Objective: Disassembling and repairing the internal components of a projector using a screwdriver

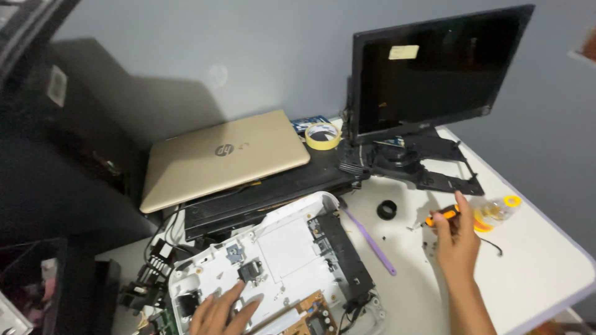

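Both hands are apart, well separated. L hand (218,311) lies flat at the bottom edge, fingers spread on the white plastic chassis (282,248), gripping nothing. R hand (458,239) is up over the table (534,267), fingers closed round a screwdriver (442,216) w/ orange-and-black handle; tip hidden behind the hand.

Chassis is an opened device shell, rounded corners, matte white, w/ small grey metal brackets, a black ribbed strip along its right side and a tan circuit board (313,313) at the near end. Loose black cables and connectors (149,273) bunch at its left.

Purple plastic pry stick (371,242), thin and straight, lies on the table btwn chassis and R hand. Small black ring (387,209) sits just beyond it. Clear bottle (496,212) w/ yellow cap lies on its side just right of the R hand.

Farther back: a flat black slab (267,192) w/ a closed gold laptop (223,155) on top, smooth metallic lid. Yellow tape roll (323,134) sits by the laptop's far corner. Black glossy monitor (434,68) stands upright on a bare black frame base (428,164), pale sticker on the screen. Grey wall behind.
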